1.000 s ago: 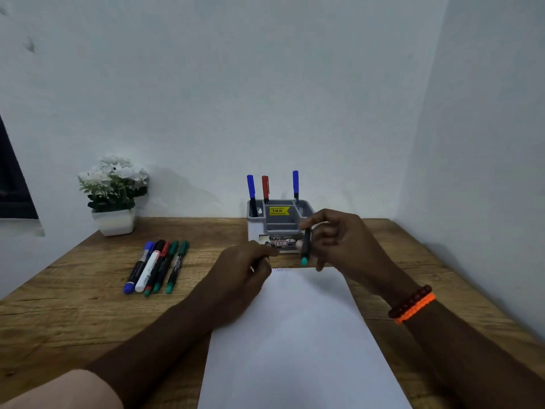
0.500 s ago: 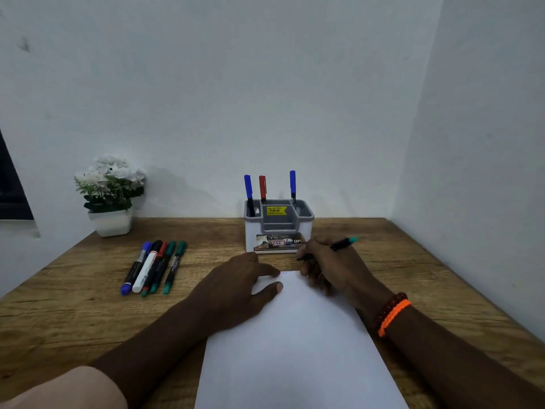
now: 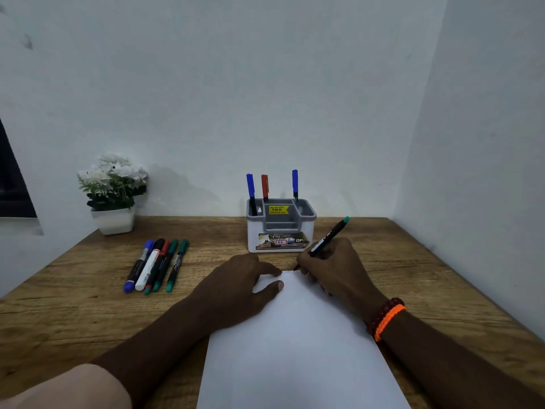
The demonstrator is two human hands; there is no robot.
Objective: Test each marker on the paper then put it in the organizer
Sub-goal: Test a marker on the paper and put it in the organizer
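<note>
My right hand point(image 3: 333, 267) grips a black marker with a green end point(image 3: 330, 236), its tip touching the far edge of the white paper point(image 3: 295, 343) beside small scribbles. My left hand point(image 3: 239, 286) rests on the paper's far left corner, fingers extended; whether it holds the cap is hidden. The grey and white organizer point(image 3: 280, 231) stands behind the paper with two blue markers point(image 3: 250, 187) and a red one point(image 3: 264, 185) upright in it. Several markers point(image 3: 156, 265) lie side by side on the table to the left.
A white pot of white flowers point(image 3: 113, 193) stands at the back left of the wooden table point(image 3: 413, 276). Walls close the table at the back and on the right. A dark window frame point(image 3: 11, 178) shows at the far left.
My right hand turned the green marker from tip-up to writing position and lowered its tip to the paper's far edge. My left hand flattened onto the paper.
</note>
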